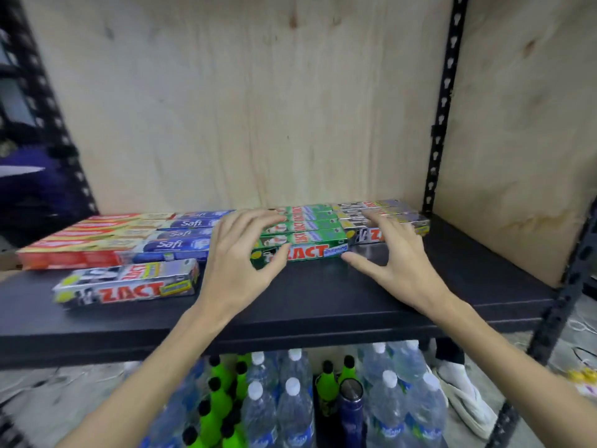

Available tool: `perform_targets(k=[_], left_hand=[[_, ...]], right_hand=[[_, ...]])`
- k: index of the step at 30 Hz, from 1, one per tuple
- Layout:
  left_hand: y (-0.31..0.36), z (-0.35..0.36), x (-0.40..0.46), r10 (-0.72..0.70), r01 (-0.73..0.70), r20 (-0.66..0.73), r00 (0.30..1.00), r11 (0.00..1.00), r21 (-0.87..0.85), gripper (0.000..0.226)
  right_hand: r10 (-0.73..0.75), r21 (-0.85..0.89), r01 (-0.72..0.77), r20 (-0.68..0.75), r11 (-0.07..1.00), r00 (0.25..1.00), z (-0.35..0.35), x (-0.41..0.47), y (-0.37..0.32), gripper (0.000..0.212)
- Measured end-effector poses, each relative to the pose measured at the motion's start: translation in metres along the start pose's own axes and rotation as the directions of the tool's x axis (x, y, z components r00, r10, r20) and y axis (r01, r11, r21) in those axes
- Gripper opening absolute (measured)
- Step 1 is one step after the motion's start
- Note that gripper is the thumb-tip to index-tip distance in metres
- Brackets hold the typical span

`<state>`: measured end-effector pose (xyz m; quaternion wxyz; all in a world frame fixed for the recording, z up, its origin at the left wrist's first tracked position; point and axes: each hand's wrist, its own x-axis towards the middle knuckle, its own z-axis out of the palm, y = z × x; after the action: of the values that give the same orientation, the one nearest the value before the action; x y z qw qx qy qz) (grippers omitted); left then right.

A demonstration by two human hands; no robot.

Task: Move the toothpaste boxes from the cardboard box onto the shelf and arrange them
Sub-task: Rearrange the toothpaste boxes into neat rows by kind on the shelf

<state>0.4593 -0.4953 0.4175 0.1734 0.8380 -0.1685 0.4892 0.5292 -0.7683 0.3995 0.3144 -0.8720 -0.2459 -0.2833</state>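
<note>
left hand (237, 253): fingers spread, lightly curled | right hand (392, 253): fingers spread, thumb out | forearms bare, extended forward

1. The left hand (240, 250) covers the left ends of the green boxes (302, 236)
2. The right hand (392, 253) hides part of the silver boxes (384, 218), so their words are cut short
3. The loose silver box (127, 282) looks smeared and its small print is too fuzzy to read
4. The water bottles (323, 399) run off the bottom edge
</note>
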Motion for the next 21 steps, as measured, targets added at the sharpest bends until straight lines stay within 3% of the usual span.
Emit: perform_targets(k=[4,8,12,16,18,21], left_hand=[[-0.041,-0.056,-0.031,-0.018,0.026,-0.047,0.999,0.985,0.173,0.040],[-0.088,-0.112,-0.067,-0.199,0.226,-0.125,0.972,0.937,0.266,0.054],[-0.124,-0.152,-0.094,-0.422,0.431,-0.090,0.902,0.877,0.211,0.062],[-0.147,-0.178,-0.105,-0.589,0.585,0.005,0.808,0.803,0.115,0.078],[-0.152,-0.182,-0.102,-0.637,0.634,0.048,0.770,0.771,0.064,0.086],[-0.149,-0.177,-0.099,-0.621,0.618,0.083,0.779,0.784,0.062,0.092]], right_hand=[[-0.006,0.165,-0.003,0.059,0.986,0.998,0.041,-0.011,-0.058,0.084],[-0.099,0.243,0.059,0.154,0.968,0.983,0.083,-0.005,-0.115,0.081],[-0.195,0.307,0.124,0.213,0.943,0.957,0.119,0.002,-0.169,0.078],[-0.243,0.265,0.172,0.264,0.949,0.933,0.146,0.010,-0.197,0.075],[-0.240,0.269,0.163,0.283,0.949,0.929,0.152,0.017,-0.202,0.071],[-0.228,0.277,0.151,0.273,0.949,0.935,0.154,0.019,-0.204,0.062]])
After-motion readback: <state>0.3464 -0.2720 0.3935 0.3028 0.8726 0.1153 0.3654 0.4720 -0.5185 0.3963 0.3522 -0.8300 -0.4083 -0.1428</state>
